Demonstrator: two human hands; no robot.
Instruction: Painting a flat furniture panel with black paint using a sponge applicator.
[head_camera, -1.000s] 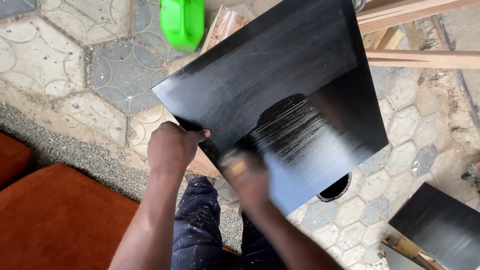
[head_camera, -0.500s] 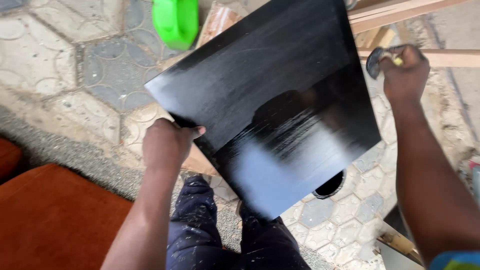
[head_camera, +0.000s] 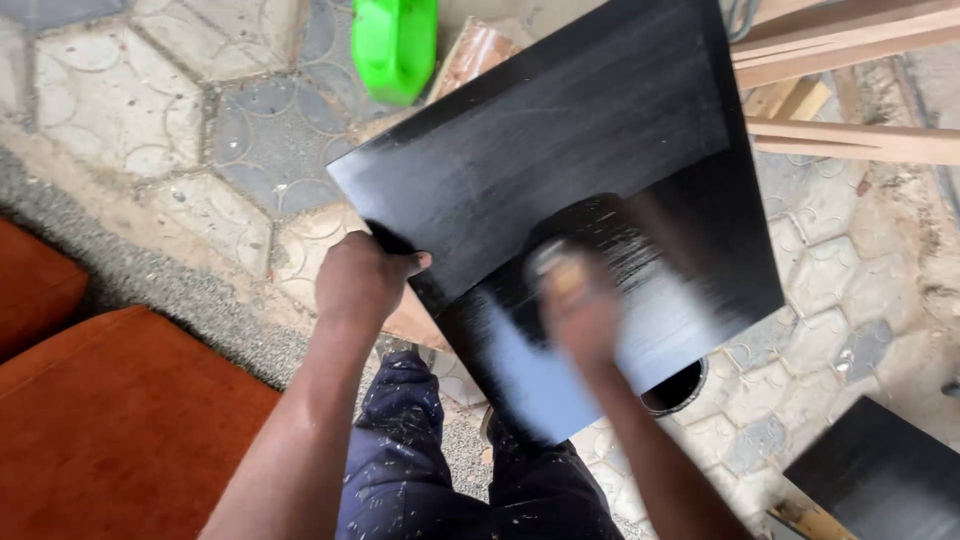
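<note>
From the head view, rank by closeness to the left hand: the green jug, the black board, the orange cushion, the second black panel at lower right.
1. black board, gripped by left hand.
2. orange cushion, lower left.
3. green jug, top.
4. second black panel, lower right.

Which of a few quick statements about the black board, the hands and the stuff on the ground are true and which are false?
1. The left hand grips the edge of the black board. True.
2. The right hand rests on the orange cushion. False: it is over the board, blurred.
3. A green plastic container stands beyond the board. True.
4. The ground is bare soil. False: it is patterned paving.
</note>
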